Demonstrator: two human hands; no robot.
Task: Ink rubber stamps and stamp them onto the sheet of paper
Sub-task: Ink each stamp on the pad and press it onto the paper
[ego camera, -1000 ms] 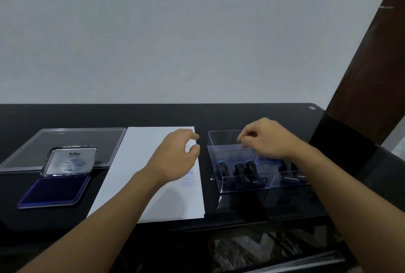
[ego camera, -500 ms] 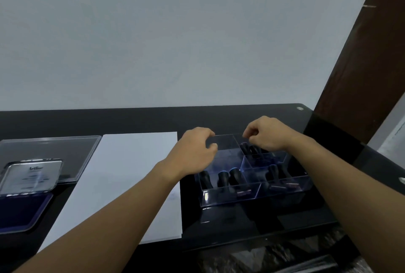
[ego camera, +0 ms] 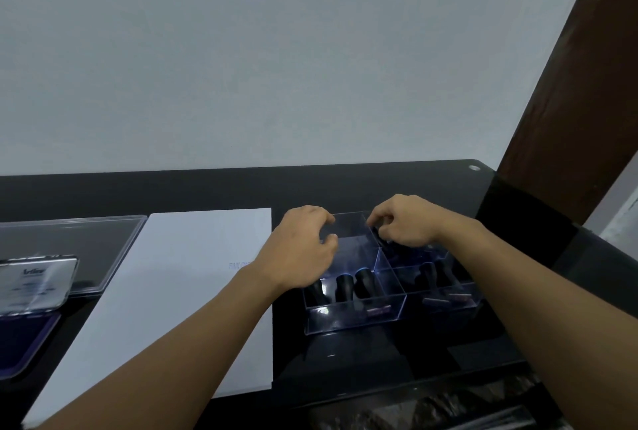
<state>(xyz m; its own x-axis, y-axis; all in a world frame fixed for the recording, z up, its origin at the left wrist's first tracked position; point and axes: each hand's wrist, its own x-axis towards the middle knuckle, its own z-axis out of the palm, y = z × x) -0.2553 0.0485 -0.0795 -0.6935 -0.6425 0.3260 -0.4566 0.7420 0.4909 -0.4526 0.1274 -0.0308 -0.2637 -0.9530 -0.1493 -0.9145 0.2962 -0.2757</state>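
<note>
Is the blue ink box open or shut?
Open. Its lid stands flipped up at the back, and the dark blue ink pad in front lies uncovered.

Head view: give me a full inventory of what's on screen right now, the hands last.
table: one, glossy black, across the lower frame
sheet of paper: one, white, centre-left on the table, faint blue print near its right edge
ink pad: one, dark blue, lid raised, far left
clear flat cover: one, transparent, behind the ink pad
compartment box: one, clear plastic, right of the paper
stamps: three, black, front-left compartment; at least two front-right; others hidden
wall: pale grey, behind
wooden panel: one, brown, far right
left hand: fingers curled at the box's rear-left edge, grip unclear
right hand: fingers curled over the rear-right compartment, grip unclear
</note>
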